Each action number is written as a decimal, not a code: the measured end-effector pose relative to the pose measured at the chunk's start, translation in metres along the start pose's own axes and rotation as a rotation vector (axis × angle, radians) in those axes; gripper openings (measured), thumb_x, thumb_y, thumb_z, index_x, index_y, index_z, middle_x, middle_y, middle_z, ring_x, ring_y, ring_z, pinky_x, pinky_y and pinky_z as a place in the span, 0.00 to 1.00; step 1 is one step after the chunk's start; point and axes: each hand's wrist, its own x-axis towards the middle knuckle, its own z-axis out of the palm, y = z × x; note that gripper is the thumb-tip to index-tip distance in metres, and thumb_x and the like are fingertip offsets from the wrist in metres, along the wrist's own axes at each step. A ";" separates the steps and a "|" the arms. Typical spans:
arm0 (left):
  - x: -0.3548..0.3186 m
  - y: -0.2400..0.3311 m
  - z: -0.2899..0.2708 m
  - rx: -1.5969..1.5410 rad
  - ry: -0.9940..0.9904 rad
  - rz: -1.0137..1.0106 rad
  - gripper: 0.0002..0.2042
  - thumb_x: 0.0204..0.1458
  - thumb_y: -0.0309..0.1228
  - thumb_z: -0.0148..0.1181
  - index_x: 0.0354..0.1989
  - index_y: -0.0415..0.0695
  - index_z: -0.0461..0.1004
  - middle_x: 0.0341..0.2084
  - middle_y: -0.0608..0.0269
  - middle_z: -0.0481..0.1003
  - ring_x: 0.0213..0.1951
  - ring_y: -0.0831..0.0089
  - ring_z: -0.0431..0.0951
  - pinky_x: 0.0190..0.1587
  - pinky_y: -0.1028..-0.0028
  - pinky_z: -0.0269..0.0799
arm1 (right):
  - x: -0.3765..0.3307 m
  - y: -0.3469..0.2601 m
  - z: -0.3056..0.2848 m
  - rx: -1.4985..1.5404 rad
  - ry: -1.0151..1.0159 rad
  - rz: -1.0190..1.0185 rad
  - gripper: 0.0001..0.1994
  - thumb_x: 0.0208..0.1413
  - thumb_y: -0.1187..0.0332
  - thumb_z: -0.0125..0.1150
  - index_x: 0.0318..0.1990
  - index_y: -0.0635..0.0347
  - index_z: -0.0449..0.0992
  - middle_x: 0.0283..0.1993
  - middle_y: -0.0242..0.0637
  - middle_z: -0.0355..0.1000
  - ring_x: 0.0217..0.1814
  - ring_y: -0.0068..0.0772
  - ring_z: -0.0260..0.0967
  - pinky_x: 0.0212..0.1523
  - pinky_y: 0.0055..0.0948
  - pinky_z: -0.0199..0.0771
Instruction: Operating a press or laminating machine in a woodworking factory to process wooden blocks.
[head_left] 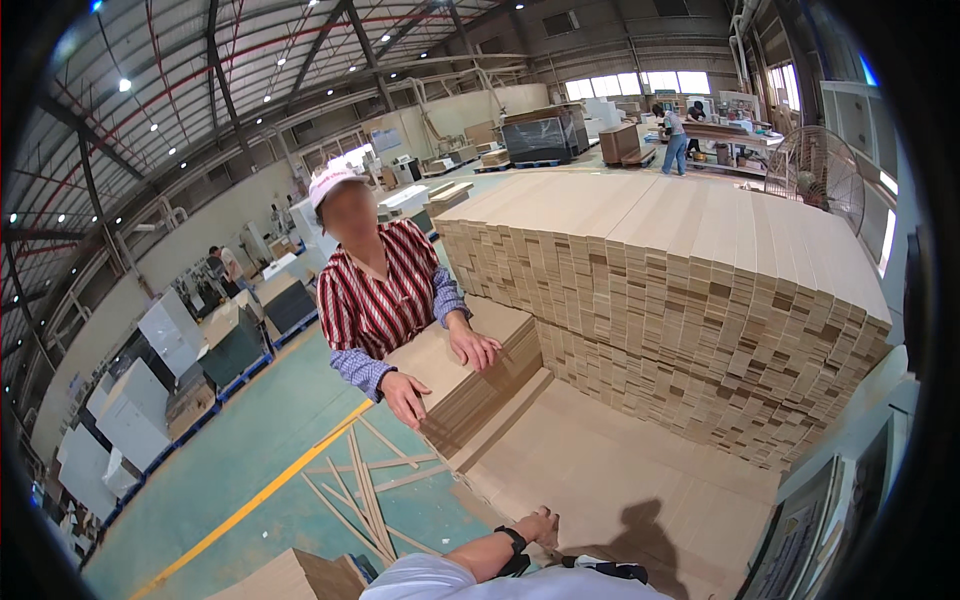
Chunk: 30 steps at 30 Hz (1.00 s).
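Observation:
My left hand (pixel 541 525), with a black watch on its wrist, is at the lower middle, just over the near left part of a low layer of tan boards (pixel 620 450). Its fingers are curled in and nothing shows in them. Whether it touches the boards, I cannot tell. My right hand does not show. Across from me a person in a striped top (pixel 375 285) and a white cap rests both hands on a stack of brown boards (pixel 455 350). One of those hands lies flat on top, the other at the near left corner.
A tall, long stack of narrow boards (pixel 650 290) rises behind the low layer. Loose strips (pixel 365 490) lie crossed on the green floor, beside a yellow line (pixel 260 500). More boards (pixel 290 578) stand at the lower left. A large fan (pixel 815 180) is at the right.

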 end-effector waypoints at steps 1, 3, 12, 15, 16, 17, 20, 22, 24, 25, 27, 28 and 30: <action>0.002 0.003 0.000 0.025 -0.019 0.005 0.37 0.32 0.45 0.62 0.52 0.45 0.55 0.51 0.40 0.53 0.49 0.43 0.61 0.48 0.58 0.63 | 0.001 0.002 0.003 0.007 -0.011 0.003 0.39 0.39 0.41 0.57 0.56 0.53 0.56 0.36 0.40 0.66 0.21 0.31 0.59 0.18 0.30 0.61; 0.006 0.000 0.003 0.057 -0.039 0.008 0.38 0.31 0.46 0.62 0.53 0.46 0.54 0.52 0.41 0.52 0.49 0.44 0.61 0.49 0.58 0.62 | 0.003 0.005 0.007 0.019 -0.030 0.009 0.39 0.39 0.41 0.57 0.56 0.53 0.56 0.36 0.40 0.66 0.21 0.31 0.59 0.17 0.30 0.61; 0.004 0.000 0.008 -0.013 -0.012 -0.059 0.39 0.31 0.48 0.60 0.54 0.49 0.52 0.53 0.44 0.50 0.52 0.44 0.57 0.50 0.58 0.61 | 0.010 0.018 -0.012 0.035 -0.034 0.033 0.38 0.39 0.41 0.57 0.56 0.52 0.56 0.35 0.40 0.66 0.21 0.31 0.59 0.17 0.30 0.60; 0.001 0.006 0.003 -0.008 -0.007 -0.052 0.39 0.31 0.49 0.60 0.54 0.49 0.52 0.53 0.44 0.51 0.51 0.44 0.58 0.50 0.57 0.61 | 0.010 0.020 -0.026 0.035 -0.025 0.036 0.38 0.39 0.41 0.57 0.56 0.52 0.56 0.35 0.40 0.66 0.21 0.31 0.59 0.17 0.30 0.60; -0.002 0.009 -0.002 0.000 -0.015 -0.056 0.39 0.31 0.49 0.60 0.54 0.48 0.52 0.52 0.44 0.51 0.51 0.45 0.58 0.50 0.58 0.61 | 0.009 0.022 -0.028 0.038 -0.022 0.038 0.38 0.39 0.41 0.57 0.56 0.52 0.56 0.35 0.40 0.66 0.21 0.31 0.59 0.17 0.30 0.60; -0.003 0.011 -0.004 0.010 -0.023 -0.059 0.39 0.31 0.49 0.60 0.54 0.47 0.52 0.52 0.43 0.52 0.50 0.45 0.59 0.50 0.58 0.61 | 0.007 0.024 -0.030 0.043 -0.020 0.040 0.38 0.39 0.41 0.57 0.56 0.52 0.56 0.35 0.40 0.66 0.21 0.31 0.59 0.17 0.30 0.60; 0.001 0.008 0.004 0.033 0.009 -0.070 0.39 0.31 0.49 0.59 0.53 0.45 0.53 0.51 0.41 0.53 0.50 0.44 0.59 0.50 0.59 0.61 | 0.006 0.031 -0.036 0.049 -0.022 0.052 0.38 0.39 0.41 0.57 0.56 0.52 0.56 0.35 0.40 0.66 0.21 0.31 0.59 0.17 0.30 0.60; -0.001 0.007 0.000 0.025 0.001 -0.064 0.39 0.32 0.49 0.59 0.53 0.44 0.53 0.50 0.40 0.54 0.50 0.44 0.59 0.50 0.59 0.61 | 0.005 0.033 -0.040 0.054 -0.022 0.057 0.38 0.39 0.41 0.57 0.56 0.52 0.56 0.35 0.40 0.66 0.21 0.31 0.59 0.17 0.30 0.60; 0.000 0.009 0.000 0.014 -0.002 -0.056 0.39 0.32 0.49 0.59 0.53 0.43 0.53 0.50 0.40 0.54 0.50 0.44 0.59 0.50 0.59 0.60 | 0.004 0.035 -0.045 0.058 -0.020 0.056 0.38 0.39 0.41 0.57 0.56 0.51 0.56 0.35 0.40 0.66 0.21 0.31 0.59 0.17 0.30 0.60; 0.003 0.007 0.003 0.025 0.002 -0.056 0.38 0.32 0.49 0.58 0.53 0.43 0.53 0.50 0.39 0.54 0.51 0.44 0.59 0.50 0.59 0.60 | 0.004 0.035 -0.047 0.059 -0.021 0.056 0.38 0.39 0.41 0.57 0.56 0.51 0.56 0.35 0.40 0.66 0.21 0.31 0.59 0.17 0.30 0.60; 0.003 0.008 0.003 0.033 0.007 -0.057 0.38 0.32 0.48 0.58 0.53 0.43 0.54 0.51 0.39 0.54 0.51 0.44 0.59 0.51 0.59 0.59 | 0.005 0.034 -0.049 0.057 -0.026 0.054 0.38 0.39 0.41 0.57 0.56 0.51 0.56 0.35 0.40 0.66 0.21 0.31 0.59 0.17 0.30 0.59; 0.001 0.012 0.001 0.043 0.001 -0.075 0.38 0.32 0.47 0.58 0.53 0.43 0.54 0.51 0.39 0.53 0.51 0.44 0.59 0.51 0.59 0.59 | 0.006 0.033 -0.050 0.057 -0.029 0.055 0.38 0.39 0.41 0.57 0.56 0.51 0.56 0.35 0.40 0.66 0.21 0.31 0.58 0.16 0.30 0.59; -0.003 0.018 -0.006 0.053 -0.006 -0.095 0.37 0.32 0.47 0.58 0.53 0.42 0.54 0.52 0.39 0.53 0.51 0.45 0.59 0.51 0.59 0.59 | 0.008 0.032 -0.051 0.056 -0.037 0.057 0.38 0.39 0.41 0.57 0.56 0.51 0.56 0.35 0.40 0.66 0.21 0.31 0.58 0.16 0.30 0.59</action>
